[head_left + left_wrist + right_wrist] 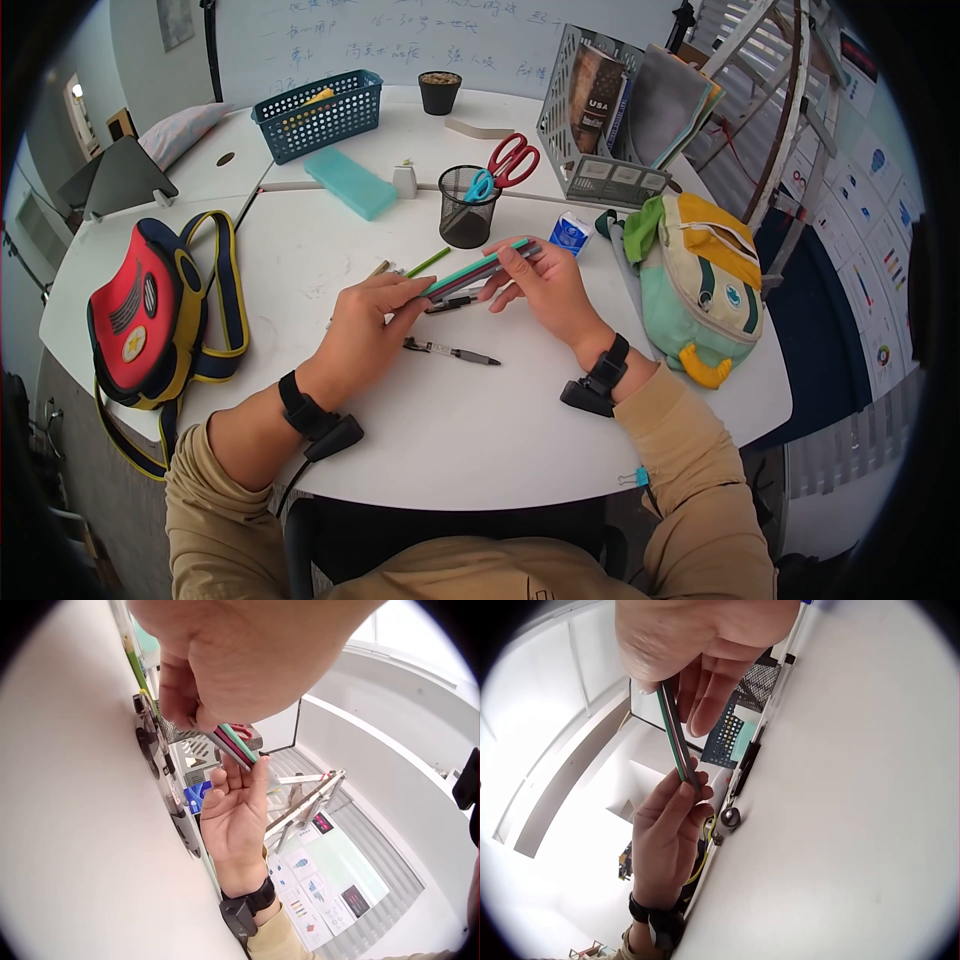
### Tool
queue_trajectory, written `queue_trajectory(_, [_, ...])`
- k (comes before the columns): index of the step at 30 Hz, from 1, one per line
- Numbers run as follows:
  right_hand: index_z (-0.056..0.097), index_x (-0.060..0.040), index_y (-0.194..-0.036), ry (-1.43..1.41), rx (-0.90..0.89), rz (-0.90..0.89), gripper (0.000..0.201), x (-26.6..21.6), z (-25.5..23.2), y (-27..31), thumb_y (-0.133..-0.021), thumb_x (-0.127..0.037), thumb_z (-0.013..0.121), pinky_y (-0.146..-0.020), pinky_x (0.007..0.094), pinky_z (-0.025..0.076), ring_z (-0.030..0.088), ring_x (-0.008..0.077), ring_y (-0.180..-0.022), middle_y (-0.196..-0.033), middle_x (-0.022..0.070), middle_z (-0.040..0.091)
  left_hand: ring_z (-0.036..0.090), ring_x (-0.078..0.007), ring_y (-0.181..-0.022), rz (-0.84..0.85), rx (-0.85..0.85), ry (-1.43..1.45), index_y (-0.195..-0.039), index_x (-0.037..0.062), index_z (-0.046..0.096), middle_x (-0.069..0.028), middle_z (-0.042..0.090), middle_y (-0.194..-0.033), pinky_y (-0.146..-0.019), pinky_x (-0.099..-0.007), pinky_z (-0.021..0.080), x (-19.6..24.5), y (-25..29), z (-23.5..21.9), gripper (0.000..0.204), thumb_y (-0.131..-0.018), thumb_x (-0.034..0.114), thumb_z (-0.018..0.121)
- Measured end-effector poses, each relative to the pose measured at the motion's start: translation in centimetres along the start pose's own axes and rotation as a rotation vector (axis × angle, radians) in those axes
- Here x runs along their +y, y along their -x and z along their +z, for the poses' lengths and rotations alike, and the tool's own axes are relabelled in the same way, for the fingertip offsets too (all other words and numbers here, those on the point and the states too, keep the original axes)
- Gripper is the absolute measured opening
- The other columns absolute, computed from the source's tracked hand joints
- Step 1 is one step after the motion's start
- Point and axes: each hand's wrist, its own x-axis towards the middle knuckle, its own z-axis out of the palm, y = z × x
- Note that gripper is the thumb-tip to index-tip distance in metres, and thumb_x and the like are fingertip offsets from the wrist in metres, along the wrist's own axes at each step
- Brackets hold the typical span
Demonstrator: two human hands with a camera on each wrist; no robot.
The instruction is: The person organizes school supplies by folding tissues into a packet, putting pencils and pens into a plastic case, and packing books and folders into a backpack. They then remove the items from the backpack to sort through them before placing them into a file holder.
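Note:
A small bundle of pencils [470, 272], teal, maroon and dark grey, lies slantwise between both hands above the table. My left hand [368, 318] pinches its near end between thumb and fingers. At the far end, my right hand [552, 292] holds the bundle with the thumb on top; its other fingers are loosely bent. In the right wrist view the pencils [676, 742] lie side by side. On the table below are a grey-and-black pen [452, 351], a black pen [455, 303] partly behind the hands, and a green pencil [428, 262].
Behind the hands stands a black mesh pen cup [466, 222] with red-handled scissors [515, 160] and a blue-handled pair. A teal case [350, 184], blue basket [318, 118] and grey file holder [615, 178] sit farther back. A red bag [145, 310] flanks the left, a green-yellow backpack [700, 280] the right.

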Motion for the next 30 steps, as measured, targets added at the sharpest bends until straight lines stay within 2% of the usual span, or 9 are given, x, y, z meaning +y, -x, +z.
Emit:
queue_trajectory(4, [0.075, 0.0024, -0.12, -0.001, 0.03, -0.012, 0.032, 0.1, -0.3, 0.0, -0.116, -0.03, 0.074, -0.068, 0.0307, 0.066, 0.077, 0.0149, -0.079, -0.096, 0.0086, 0.079, 0.071, -0.0206, -0.086, -0.005, 0.05, -0.001, -0.137, 0.0017, 0.082, -0.0118, 0.077, -0.103, -0.08, -0.034, 0.058, -0.1, -0.2, -0.1, 0.031, -0.106, -0.001, 0.077])
queue_trajectory(7, [0.076, -0.0003, -0.121, 0.049, 0.062, -0.025, 0.029, 0.5, -0.5, 0.0, -0.115, -0.029, 0.076, -0.064, 0.0278, 0.061, 0.071, 0.0107, -0.074, -0.093, 0.0052, 0.077, 0.071, -0.0212, -0.087, 0.004, 0.074, 0.015, -0.136, 0.0013, 0.082, -0.0118, 0.076, -0.104, -0.081, -0.0339, 0.058, -0.2, -0.2, 0.0, 0.03, -0.107, -0.001, 0.075])
queue_trajectory(13, [0.075, -0.0015, -0.123, 0.032, 0.038, -0.006, 0.028, 0.2, -0.5, 0.0, -0.116, -0.028, 0.076, -0.062, 0.0257, 0.055, 0.068, 0.0087, -0.073, -0.088, 0.0025, 0.073, 0.07, -0.0218, -0.093, -0.004, 0.056, 0.017, -0.14, 0.0023, 0.08, -0.0113, 0.072, -0.108, -0.086, -0.0341, 0.058, -0.2, -0.2, -0.2, 0.033, -0.109, -0.003, 0.071])
queue_trajectory(20, [0.071, -0.0012, -0.132, -0.051, 0.055, 0.01, 0.028, 0.8, -1.0, -0.4, -0.117, -0.026, 0.072, -0.067, 0.0285, 0.059, 0.071, 0.0121, -0.075, -0.091, 0.0065, 0.076, 0.07, -0.0212, -0.1, 0.014, 0.061, 0.003, -0.144, 0.0017, 0.077, -0.0116, 0.071, -0.112, -0.09, -0.0335, 0.058, 0.1, -0.2, -0.2, 0.035, -0.11, -0.003, 0.068])
queue_trajectory(26, [0.072, 0.0011, -0.128, -0.081, 0.092, 0.024, 0.03, 0.8, -1.0, -0.4, -0.116, -0.026, 0.074, -0.07, 0.0302, 0.064, 0.076, 0.016, -0.079, -0.094, 0.01, 0.079, 0.07, -0.0117, -0.099, -0.062, 0.191, 0.244, -0.14, -0.0026, 0.077, -0.0066, 0.078, -0.116, -0.089, -0.0284, 0.059, -1.1, -0.3, 0.7, 0.028, -0.116, 0.008, 0.071])
queue_trajectory(30, [0.073, 0.0015, -0.126, -0.07, 0.064, 0.029, 0.029, 0.6, -0.9, -0.4, -0.116, -0.026, 0.075, -0.07, 0.0304, 0.064, 0.078, 0.0165, -0.08, -0.097, 0.0112, 0.08, 0.07, -0.0084, -0.095, -0.169, 0.211, 0.35, -0.138, -0.0013, 0.077, -0.0036, 0.08, -0.109, -0.085, -0.0259, 0.057, -0.9, -0.4, 0.4, 0.027, -0.116, 0.012, 0.073])
